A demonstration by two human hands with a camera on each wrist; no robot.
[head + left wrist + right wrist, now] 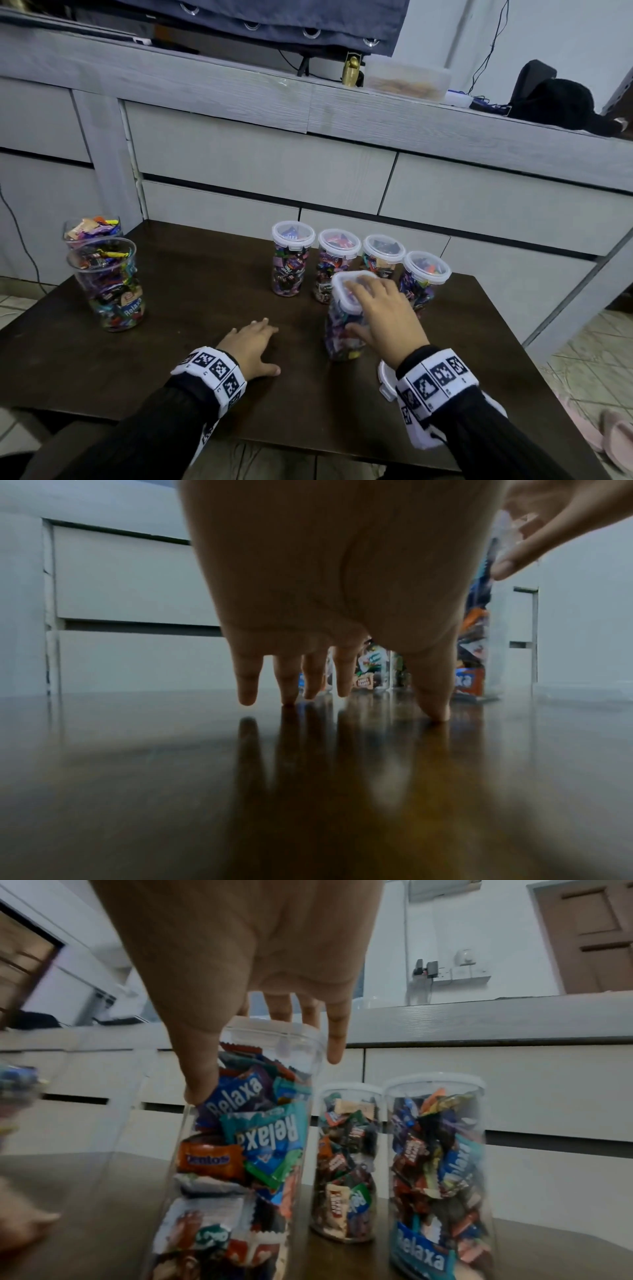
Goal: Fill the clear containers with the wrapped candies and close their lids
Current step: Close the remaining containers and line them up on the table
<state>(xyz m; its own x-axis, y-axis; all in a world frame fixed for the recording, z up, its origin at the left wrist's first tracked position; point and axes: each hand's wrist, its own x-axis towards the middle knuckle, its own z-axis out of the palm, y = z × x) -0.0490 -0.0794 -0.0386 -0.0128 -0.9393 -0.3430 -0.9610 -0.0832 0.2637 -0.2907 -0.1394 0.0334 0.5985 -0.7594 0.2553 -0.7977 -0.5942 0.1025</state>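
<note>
I am reaching with my right hand (pixel 383 313) over the near jar (pixel 342 329), which is standing upright on the table (pixel 171 359) in front of a row of four lidded jars (pixel 293 258); the fingers are lying spread across its lid (pixel 342 291), thumb down the wall — touching rather than clamped, as far as I can judge. My left hand (pixel 251 349) is resting flat and empty, well left of it, so the right is nearer. Two lidless jars (pixel 108 284) are waiting far left; a loose lid (pixel 386 380) is lying by my right wrist. Wrappers are reading "Relaxa" and "Dentos".
</note>
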